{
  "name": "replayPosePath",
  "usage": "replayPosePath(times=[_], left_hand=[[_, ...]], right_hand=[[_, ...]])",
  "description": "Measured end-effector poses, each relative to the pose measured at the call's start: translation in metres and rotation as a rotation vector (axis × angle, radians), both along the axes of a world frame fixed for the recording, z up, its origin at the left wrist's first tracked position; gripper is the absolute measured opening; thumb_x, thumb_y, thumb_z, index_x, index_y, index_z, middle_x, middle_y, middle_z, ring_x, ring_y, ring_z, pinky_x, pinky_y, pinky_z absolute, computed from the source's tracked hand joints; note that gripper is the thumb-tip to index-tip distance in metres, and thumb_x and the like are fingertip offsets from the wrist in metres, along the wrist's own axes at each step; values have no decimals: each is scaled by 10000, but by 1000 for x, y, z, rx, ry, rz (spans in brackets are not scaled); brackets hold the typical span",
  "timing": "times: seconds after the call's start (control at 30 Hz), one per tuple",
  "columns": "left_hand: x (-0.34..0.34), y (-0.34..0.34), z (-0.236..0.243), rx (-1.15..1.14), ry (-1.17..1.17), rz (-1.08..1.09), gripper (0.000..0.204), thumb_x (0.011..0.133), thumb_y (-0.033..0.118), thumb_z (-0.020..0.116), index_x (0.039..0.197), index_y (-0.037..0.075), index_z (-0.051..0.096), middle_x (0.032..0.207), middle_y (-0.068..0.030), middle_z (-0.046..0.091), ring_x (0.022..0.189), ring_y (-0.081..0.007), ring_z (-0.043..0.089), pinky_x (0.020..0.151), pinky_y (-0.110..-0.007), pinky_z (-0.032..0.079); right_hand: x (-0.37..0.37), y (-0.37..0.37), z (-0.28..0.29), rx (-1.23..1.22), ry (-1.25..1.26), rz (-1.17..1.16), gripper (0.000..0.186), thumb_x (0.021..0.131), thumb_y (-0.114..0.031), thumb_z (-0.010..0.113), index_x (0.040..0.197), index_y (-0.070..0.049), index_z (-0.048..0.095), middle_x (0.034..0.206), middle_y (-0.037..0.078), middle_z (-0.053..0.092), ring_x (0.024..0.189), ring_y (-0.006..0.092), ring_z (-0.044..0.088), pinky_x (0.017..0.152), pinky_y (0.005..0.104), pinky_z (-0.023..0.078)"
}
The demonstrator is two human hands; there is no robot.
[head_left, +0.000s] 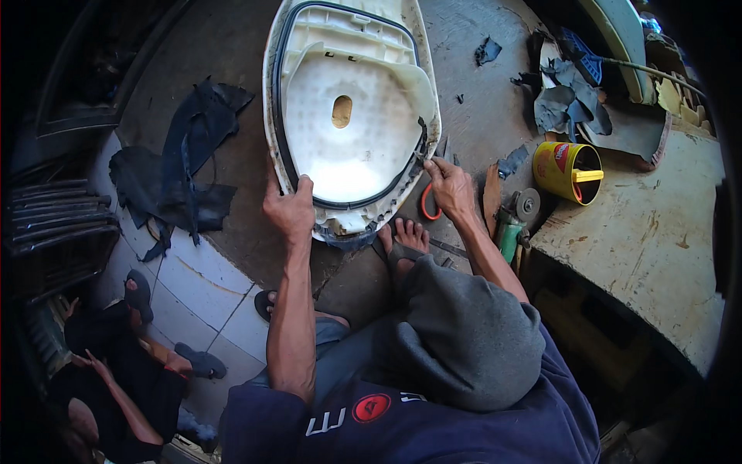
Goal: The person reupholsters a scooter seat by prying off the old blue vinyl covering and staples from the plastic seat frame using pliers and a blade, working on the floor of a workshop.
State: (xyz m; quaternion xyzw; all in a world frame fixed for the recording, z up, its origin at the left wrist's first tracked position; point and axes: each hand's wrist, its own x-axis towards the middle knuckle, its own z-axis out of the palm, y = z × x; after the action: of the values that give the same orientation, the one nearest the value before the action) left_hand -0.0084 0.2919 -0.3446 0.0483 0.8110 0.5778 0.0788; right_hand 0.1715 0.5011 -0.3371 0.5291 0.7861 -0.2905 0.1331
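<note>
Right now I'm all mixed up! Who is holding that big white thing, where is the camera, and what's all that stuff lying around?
There's no robot here, just a person. The camera sits on that person's head and looks down, and its very wide lens bends straight edges. The grip is two bare hands: the left hand and right hand hold opposite sides of a big pale plastic shell by its rim. On the brown floor, ragged black scraps lie to the left. By the right hand you can see a red loop handle. Farther right are a green power tool with a round disc and a yellow tub.
</note>
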Motion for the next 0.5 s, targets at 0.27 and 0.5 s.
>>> replayPosePath(times=[0.27, 0.5], left_hand=[[15, 3, 8, -115, 124, -41, 635, 780, -37, 626, 1410, -6, 550, 1203, -180, 714, 1034, -247, 725, 897, -361, 565], [13, -2, 4, 39, 60, -58, 646, 789, -16, 634, 1427, 32, 549, 1226, -191, 709, 1035, -261, 729, 868, -375, 573]], right_hand=[[-8, 6, 32, 115, -194, 274, 361, 961, -323, 515, 1269, -284, 700, 966, 247, 712, 897, 435, 705, 784, 520, 552], [20, 11, -22, -155, 154, -55, 384, 985, -378, 616, 1253, -117, 701, 1124, 223, 717, 1108, 367, 687, 925, 392, 532]])
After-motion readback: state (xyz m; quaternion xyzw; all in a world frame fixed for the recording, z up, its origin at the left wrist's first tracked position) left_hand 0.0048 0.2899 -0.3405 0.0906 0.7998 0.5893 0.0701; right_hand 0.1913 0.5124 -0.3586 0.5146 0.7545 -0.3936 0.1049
